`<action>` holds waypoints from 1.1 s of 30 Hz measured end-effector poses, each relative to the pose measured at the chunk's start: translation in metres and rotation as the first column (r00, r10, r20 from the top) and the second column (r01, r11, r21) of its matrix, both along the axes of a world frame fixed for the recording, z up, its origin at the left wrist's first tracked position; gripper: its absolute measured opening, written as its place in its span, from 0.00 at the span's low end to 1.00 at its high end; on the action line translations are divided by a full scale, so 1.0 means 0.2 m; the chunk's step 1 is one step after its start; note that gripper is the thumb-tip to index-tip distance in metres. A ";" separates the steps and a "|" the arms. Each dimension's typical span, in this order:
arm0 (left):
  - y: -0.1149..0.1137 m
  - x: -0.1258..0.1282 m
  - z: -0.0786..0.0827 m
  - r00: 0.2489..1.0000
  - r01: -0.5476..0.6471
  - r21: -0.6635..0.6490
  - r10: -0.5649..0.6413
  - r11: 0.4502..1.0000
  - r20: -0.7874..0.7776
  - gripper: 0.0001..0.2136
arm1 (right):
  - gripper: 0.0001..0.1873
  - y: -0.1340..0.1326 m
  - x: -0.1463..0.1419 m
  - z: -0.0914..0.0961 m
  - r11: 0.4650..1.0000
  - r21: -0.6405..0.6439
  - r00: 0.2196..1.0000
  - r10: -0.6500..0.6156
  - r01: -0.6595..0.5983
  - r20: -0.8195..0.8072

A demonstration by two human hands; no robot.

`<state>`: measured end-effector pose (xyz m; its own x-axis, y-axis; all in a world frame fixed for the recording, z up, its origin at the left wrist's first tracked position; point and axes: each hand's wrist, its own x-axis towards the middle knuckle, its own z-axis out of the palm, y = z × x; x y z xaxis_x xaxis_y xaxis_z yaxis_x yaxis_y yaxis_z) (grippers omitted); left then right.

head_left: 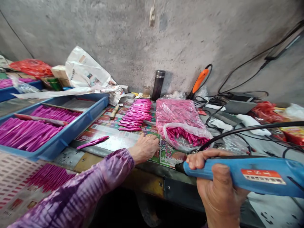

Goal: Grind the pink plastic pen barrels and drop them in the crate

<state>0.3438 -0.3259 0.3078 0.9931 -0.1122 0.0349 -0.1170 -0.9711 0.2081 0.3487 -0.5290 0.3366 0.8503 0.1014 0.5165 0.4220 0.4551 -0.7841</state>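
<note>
Head view: the right hand (215, 186) is wrapping closed around a blue corded hand tool (239, 174), while the left hand (143, 148) is resting open, holding nothing, on a printed sheet (111, 133) near magenta plastic pieces (135, 115); the tool's tip seemingly needs bringing to them next.

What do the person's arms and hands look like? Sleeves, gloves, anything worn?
The left arm wears a long purple-and-white tie-dye sleeve with a streaked, mottled pattern, ending at the wrist. The left hand is bare, with a thin gold-coloured ring on one finger. The right hand is also gloveless; its sleeve does not show.
</note>
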 end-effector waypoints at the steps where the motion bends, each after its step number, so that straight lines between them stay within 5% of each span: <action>1: 0.00 0.03 0.00 1.000 -0.002 0.009 0.002 1.000 -0.001 0.10 | 0.14 -0.01 0.00 0.00 1.000 0.001 1.000 -0.001 0.001 0.002; 19: -0.08 0.27 0.00 0.996 0.022 0.031 -0.019 0.999 -0.088 0.32 | 0.17 -0.06 0.02 -0.03 1.000 0.028 0.999 0.004 -0.003 -0.046; 27: -0.15 0.08 -0.08 0.988 0.115 0.068 -0.108 0.991 -0.108 0.43 | 0.16 -0.08 0.02 -0.03 0.999 0.034 0.999 0.002 -0.001 -0.035; 33: -0.18 -0.12 -0.07 0.964 0.249 0.071 -0.240 0.966 -0.115 0.40 | 0.15 -0.08 0.00 -0.02 1.000 0.017 1.000 0.004 -0.003 -0.031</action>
